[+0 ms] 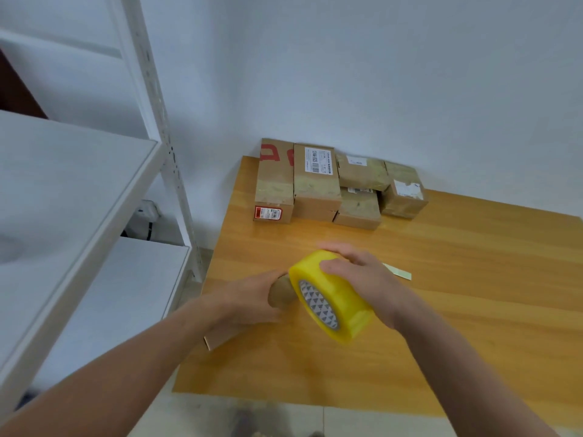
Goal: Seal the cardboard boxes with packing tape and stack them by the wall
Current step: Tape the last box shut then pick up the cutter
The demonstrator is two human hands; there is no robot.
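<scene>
From the head camera, the right hand grips a yellow tape roll, fingers curled over its rim, above the near left of the wooden table. Just left of it, the left hand clasps a small cardboard box. Five taped boxes sit at the far edge against the wall. A white shelf stands left.

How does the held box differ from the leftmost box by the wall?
The left hand holds the held box; the leftmost box sits untouched at the wall. The leftmost box shows tape and a label; the held box's visible part shows none. Both are brown cardboard.
</scene>
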